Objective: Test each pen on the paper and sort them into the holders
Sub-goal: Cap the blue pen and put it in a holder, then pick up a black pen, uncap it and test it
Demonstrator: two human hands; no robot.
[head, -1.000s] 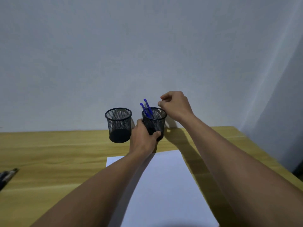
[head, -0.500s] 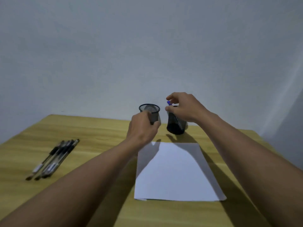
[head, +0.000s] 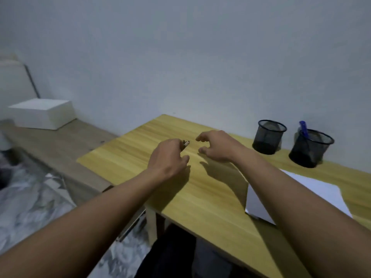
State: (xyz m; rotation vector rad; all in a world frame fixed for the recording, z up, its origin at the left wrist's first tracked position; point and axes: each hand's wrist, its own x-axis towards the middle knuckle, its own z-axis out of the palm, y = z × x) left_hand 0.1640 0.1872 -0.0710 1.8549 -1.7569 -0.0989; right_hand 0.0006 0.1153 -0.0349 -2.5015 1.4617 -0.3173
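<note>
Two hands meet over the yellow wooden table [head: 130,149] to get the next pen ready.

In the middle of the frame, the left hand [head: 168,157] curls its fingers around a thin dark pen [head: 186,143]; only the tip pokes out. The right hand [head: 218,146] floats just beside it, fingers bent and apart, holding nothing, maybe to help. The flat white sheet of paper [head: 325,192] waits at the lower right for testing. At the right stand a round black mesh holder [head: 269,137] and a second black mesh holder [head: 311,150] with a blue pen [head: 303,128] inside.
</note>
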